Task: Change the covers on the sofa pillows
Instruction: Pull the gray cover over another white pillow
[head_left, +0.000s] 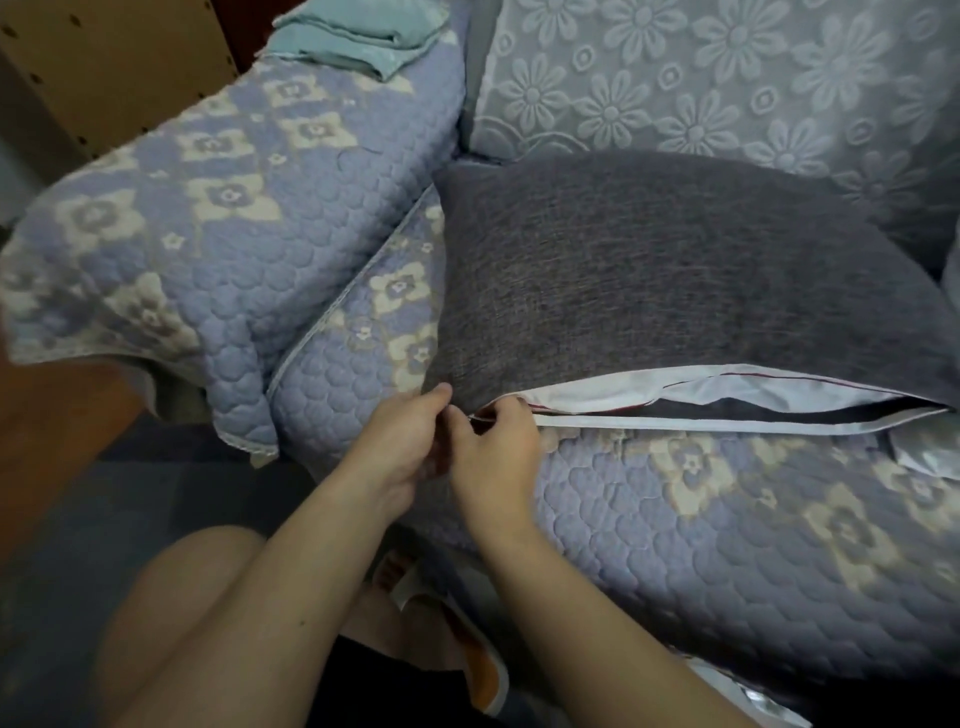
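Upper left of frame I see folded teal cloths (358, 36) on the sofa armrest (218, 218), which wears a quilted blue floral cover. Lower centre, my left hand (400, 447) has thumb and fingertips pinched on the near-left corner of the gray pillow cover (649, 270), and my right hand (493, 452), touching it, has fingers curled on the cover's edge at the closed end of the zip opening; can't tell if it has the zip pull. Pillow lies centre-right on the seat cushion (727, 519) w/ the opening gaping to the right, white lining (597, 395) showing, lace-flower backrest (675, 78) behind.
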